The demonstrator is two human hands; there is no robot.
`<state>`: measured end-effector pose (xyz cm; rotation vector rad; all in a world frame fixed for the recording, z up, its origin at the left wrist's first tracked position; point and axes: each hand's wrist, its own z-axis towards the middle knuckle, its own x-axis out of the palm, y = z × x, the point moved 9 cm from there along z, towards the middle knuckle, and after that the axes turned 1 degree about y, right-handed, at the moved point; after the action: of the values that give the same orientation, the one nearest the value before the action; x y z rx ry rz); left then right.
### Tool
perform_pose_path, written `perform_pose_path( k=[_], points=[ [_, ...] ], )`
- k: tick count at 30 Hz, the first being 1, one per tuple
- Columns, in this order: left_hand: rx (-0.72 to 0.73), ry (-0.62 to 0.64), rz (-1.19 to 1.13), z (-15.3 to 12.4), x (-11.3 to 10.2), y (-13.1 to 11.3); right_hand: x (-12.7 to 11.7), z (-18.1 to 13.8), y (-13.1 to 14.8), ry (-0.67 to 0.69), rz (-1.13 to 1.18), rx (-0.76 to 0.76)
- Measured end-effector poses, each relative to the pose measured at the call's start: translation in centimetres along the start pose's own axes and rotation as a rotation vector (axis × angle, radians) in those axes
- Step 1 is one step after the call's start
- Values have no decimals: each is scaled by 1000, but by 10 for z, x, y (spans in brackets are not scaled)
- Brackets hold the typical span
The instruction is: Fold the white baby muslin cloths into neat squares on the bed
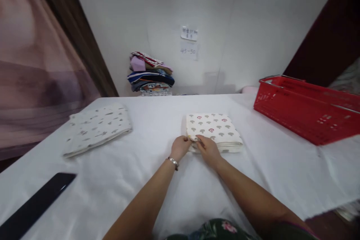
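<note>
Mushroom-print cloth (212, 125): folded in layers on the white table (146, 172), left of the red basket (303, 120), with long axis seemingly running left to right and layered edge facing the near side. Covered at its near-left corner by left hand (180, 147) and right hand (208, 150), both with thumb and fingers pinched on it; exact fingertip contact blurred. Cut off at left: flat black object (36, 206).

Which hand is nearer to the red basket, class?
Right. The right hand is to the left of the red basket, at the mushroom-print cloth's front edge; the left hand is farther left, at the cloth's near left corner.
</note>
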<state>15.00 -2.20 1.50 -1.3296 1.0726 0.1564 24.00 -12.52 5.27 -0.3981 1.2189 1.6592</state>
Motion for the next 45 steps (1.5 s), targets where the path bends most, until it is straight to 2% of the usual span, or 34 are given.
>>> perform_pose_path(
  k=[3, 6, 10, 13, 16, 19, 22, 25, 28, 30, 36, 45],
  points=[
    [-10, 15, -64, 5, -1, 8, 2, 0, 15, 36, -55, -112],
    [23, 12, -180, 8, 0, 12, 5, -1, 20, 65, -77, -141],
    [48, -95, -412, 9, -6, 16, 11, -2, 25, 102, -131, -153],
    [133, -157, -315, 5, -8, 8, 10, -2, 30, 122, -123, -148],
    [212, -164, -182, 0, -6, 1, -11, -5, 26, 66, -88, -178],
    [216, -158, -138, -3, -5, 2, -57, -17, -10, -87, -92, -107],
    [220, -163, -132, -4, -6, 0, -112, -44, -68, -306, -114, 123],
    [213, -170, -130, -4, -7, -3, -134, -70, -114, -320, -150, 367],
    [198, -169, -134, -5, -6, -3, -126, -84, -137, -241, -82, 567],
    [195, -169, -136, -6, -5, -2, -118, -83, -139, -210, -52, 619],
    [192, -149, -109, -7, -2, -3, -114, -69, -134, -211, -76, 637],
    [180, -153, -114, -4, 0, -1, -115, -70, -130, -130, -306, 661]
  ],
)
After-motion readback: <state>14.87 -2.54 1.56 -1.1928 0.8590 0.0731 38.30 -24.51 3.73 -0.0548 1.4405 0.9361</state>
